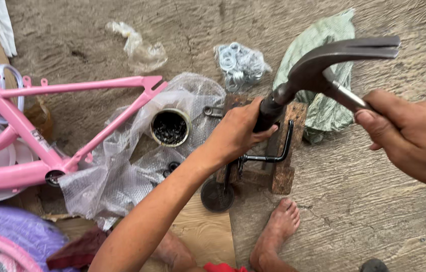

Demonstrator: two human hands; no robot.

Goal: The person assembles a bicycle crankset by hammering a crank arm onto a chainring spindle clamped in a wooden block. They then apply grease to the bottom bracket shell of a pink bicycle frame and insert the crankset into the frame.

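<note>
A view looking down at a concrete floor (384, 201), seen from the person's own head. At the far left lies a pink bicycle frame (31, 151), its tubes running toward the middle of the scene, with a purple plastic-wrapped part (16, 231) near the lower left corner. Just right of the frame, crumpled bubble wrap (107, 186) is spread on the floor, and a small round tin (170, 127) filled with small dark pieces sits on it. Farther away, near the top, lie an empty clear plastic bag (140, 48) and, to its right, a clear bag of metal washers (239, 64).

In the middle, the left hand (235, 133) reaches in from below, its grip wrapped tight around a black crank piece (266, 116) stood upright on a rough wooden block (278, 151). A bent black steel arm (273, 153) of that piece runs across the block, and a dark round disc (217, 195) lies on the floor at the block's near left corner. A bare foot (276, 234) rests just near the block.

Behind the block lies a green woven sack (324, 85). At the right, the right hand (414, 138) has its grip pressed around the handle of a steel claw hammer (334, 63), whose head is touching or just above the top of the crank piece.
</note>
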